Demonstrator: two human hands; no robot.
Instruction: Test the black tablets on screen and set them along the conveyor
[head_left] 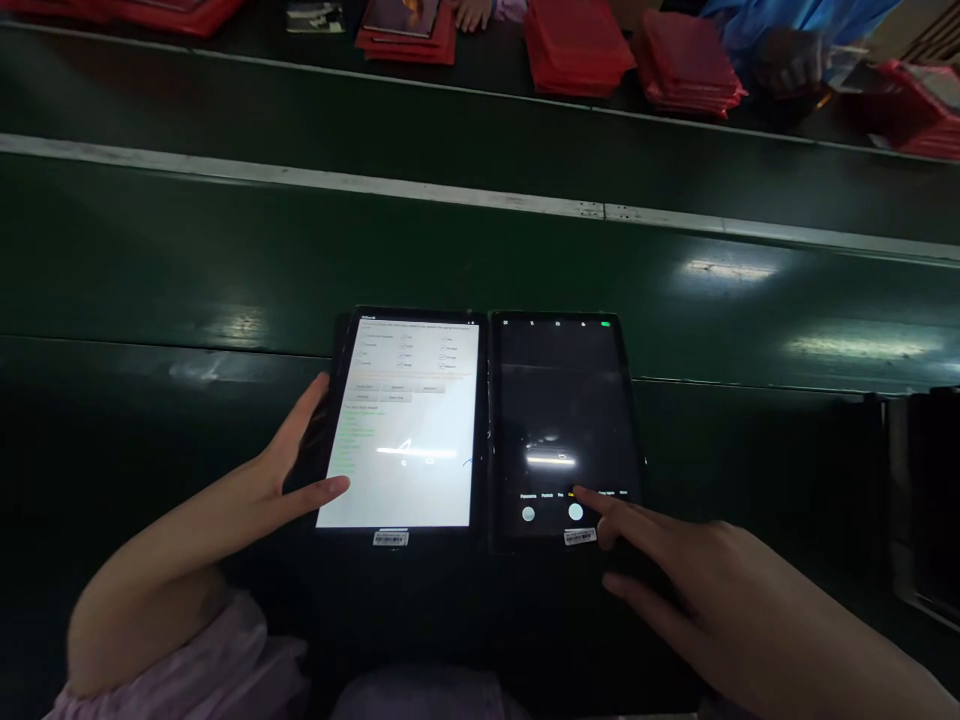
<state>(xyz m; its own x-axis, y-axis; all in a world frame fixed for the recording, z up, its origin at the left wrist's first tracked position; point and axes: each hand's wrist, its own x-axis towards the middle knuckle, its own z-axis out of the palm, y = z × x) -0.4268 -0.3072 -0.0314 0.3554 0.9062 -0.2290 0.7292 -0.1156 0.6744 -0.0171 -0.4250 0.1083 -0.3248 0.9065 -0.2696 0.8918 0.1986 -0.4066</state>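
Two tablets lie side by side in front of me. The left tablet (pixel 409 430) is lit white, with rows of checkboxes, grey buttons and green text. My left hand (pixel 289 470) grips its left edge, thumb on the screen and the other fingers along or behind the side, partly hidden. The right tablet (pixel 562 410) shows a dark camera screen with a row of modes and a round white shutter button near the bottom. My right hand (pixel 682 560) reaches in from the right with its index fingertip at that mode row, thumb apart, holding nothing. Each tablet has a barcode label at its lower edge.
The tablets are on a dark green work surface (pixel 187 260), crossed by a pale metal strip (pixel 420 190). Beyond it, stacks of red-wrapped items (pixel 577 45) line a far bench, with co-workers' hands (pixel 474 14) nearby. Dark flat objects (pixel 926 490) stand at the right edge.
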